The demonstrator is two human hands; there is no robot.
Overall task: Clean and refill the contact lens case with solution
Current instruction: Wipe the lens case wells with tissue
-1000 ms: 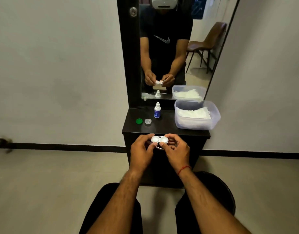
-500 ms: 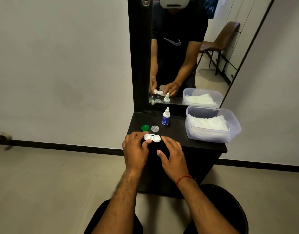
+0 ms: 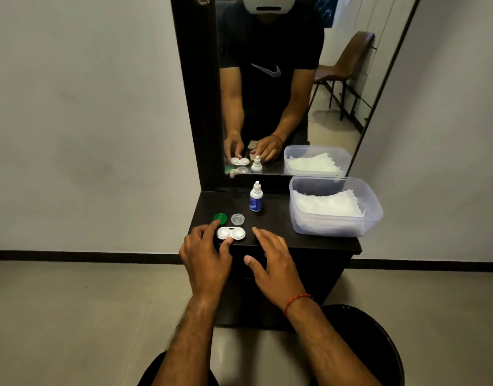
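Note:
The white contact lens case (image 3: 231, 233) lies with both wells uncovered on the dark dresser top (image 3: 273, 218), near its front edge. My left hand (image 3: 205, 257) pinches the case's left well, thumb on the front rim and index finger behind it. My right hand (image 3: 273, 260) hovers just right of the case with fingers spread, holding nothing. A green cap (image 3: 220, 218) and a clear cap (image 3: 238, 219) sit side by side right behind the case. The small solution bottle (image 3: 256, 196), white with a blue label, stands upright further back.
A clear plastic tub (image 3: 373, 215) filled with white tissues sits on the right side of the dresser top. A tall mirror (image 3: 267, 107) rises behind it and reflects my hands and the items. A dark round bin (image 3: 379, 344) stands on the floor at lower right.
Both hands moved the case from the air in front of the dresser down onto its top. My right hand let go of it and drew back to the right.

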